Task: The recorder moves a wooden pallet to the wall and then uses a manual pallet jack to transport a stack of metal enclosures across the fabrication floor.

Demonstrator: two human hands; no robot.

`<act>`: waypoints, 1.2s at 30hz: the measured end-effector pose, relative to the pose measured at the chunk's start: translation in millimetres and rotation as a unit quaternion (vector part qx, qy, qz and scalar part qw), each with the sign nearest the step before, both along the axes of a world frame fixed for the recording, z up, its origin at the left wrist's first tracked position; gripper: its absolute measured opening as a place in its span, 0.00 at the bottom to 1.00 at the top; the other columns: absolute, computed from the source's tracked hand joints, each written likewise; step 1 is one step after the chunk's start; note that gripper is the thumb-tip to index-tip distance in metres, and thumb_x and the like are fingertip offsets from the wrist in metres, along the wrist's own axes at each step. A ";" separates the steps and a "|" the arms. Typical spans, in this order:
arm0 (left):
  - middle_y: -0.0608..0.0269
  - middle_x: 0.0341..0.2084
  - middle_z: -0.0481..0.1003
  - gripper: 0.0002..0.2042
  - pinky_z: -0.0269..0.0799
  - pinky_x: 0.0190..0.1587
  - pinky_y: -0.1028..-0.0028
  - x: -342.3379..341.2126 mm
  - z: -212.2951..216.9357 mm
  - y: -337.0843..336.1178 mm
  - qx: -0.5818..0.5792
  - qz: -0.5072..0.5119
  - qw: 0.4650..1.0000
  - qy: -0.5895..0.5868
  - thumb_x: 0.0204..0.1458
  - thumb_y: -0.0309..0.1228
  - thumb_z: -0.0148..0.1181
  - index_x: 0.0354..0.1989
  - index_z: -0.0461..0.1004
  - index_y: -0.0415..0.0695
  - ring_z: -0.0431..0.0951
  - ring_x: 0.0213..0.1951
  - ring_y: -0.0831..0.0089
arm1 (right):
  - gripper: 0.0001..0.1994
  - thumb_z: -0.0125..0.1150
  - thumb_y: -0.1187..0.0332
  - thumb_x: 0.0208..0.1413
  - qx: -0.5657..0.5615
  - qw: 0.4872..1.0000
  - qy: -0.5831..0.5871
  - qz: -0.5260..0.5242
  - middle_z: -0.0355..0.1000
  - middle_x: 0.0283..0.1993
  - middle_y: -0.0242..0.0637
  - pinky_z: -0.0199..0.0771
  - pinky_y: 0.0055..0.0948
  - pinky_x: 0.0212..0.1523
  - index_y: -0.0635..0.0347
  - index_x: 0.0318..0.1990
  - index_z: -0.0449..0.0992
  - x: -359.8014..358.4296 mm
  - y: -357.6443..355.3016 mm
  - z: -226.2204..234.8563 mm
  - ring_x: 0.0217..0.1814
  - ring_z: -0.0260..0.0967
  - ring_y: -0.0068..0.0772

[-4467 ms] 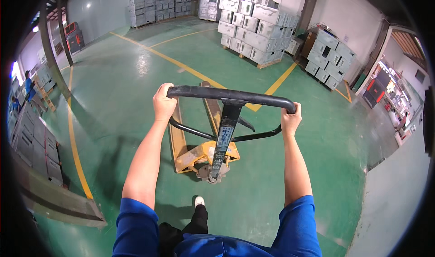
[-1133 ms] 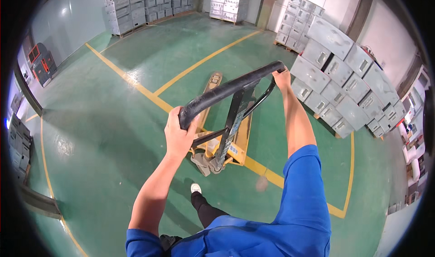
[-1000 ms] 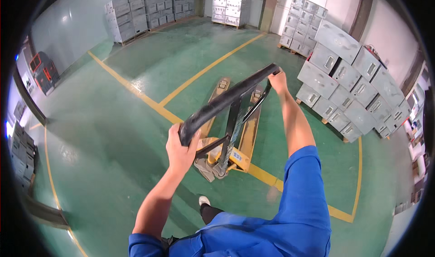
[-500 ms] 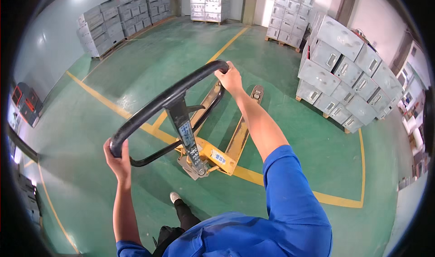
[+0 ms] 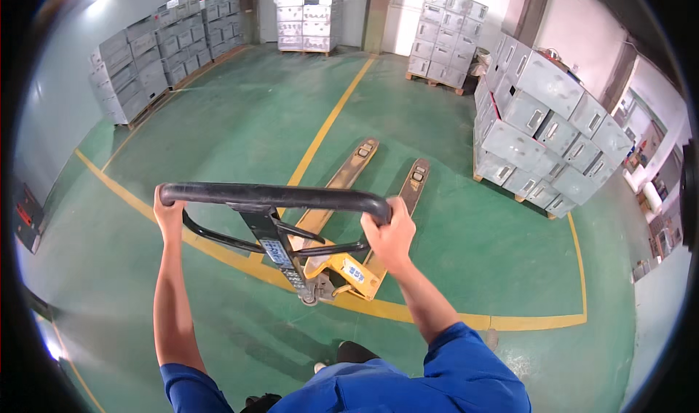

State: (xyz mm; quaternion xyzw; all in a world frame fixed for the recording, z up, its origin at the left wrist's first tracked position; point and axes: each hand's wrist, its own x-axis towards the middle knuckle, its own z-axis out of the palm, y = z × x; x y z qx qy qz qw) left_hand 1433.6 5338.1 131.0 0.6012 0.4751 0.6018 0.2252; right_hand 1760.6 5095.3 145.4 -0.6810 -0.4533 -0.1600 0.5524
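Observation:
Both of my hands grip the black looped handle (image 5: 273, 194) of a yellow hand pallet truck (image 5: 338, 267). My left hand (image 5: 169, 210) is closed round the handle's left corner. At the right corner, my right hand (image 5: 393, 232) is wrapped round the bar. A dark stem with a blue and white label joins the handle to the truck's base. Two worn forks, the left fork (image 5: 342, 172) and the right fork (image 5: 413, 187), point away from me with nothing on them. The handle partly hides the forks.
Grey metal boxes (image 5: 542, 132) are stacked on a pallet to the right. More stacks stand far off: one at back right (image 5: 445, 41), one at back centre (image 5: 306, 16), several at back left (image 5: 131, 71). Yellow lines (image 5: 331, 125) mark the green floor (image 5: 255, 114). A dark machine (image 5: 29, 216) stands far left.
The handle has swung from a slant to nearly level across my view. My right hand has come nearer and my left hand has moved up and left. The forks now show more fully.

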 end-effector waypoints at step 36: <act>0.68 0.23 0.70 0.13 0.66 0.31 0.80 621.6 5.0 454.1 -0.049 -0.529 0.843 -0.089 0.34 0.17 0.57 0.31 0.67 0.42 0.68 0.26 0.82 | 0.04 0.51 0.74 0.46 0.164 0.942 0.040 -0.288 0.63 0.20 0.31 0.58 0.19 0.21 0.64 0.30 0.65 380.0 312.1 -23.5 0.20 0.58 0.19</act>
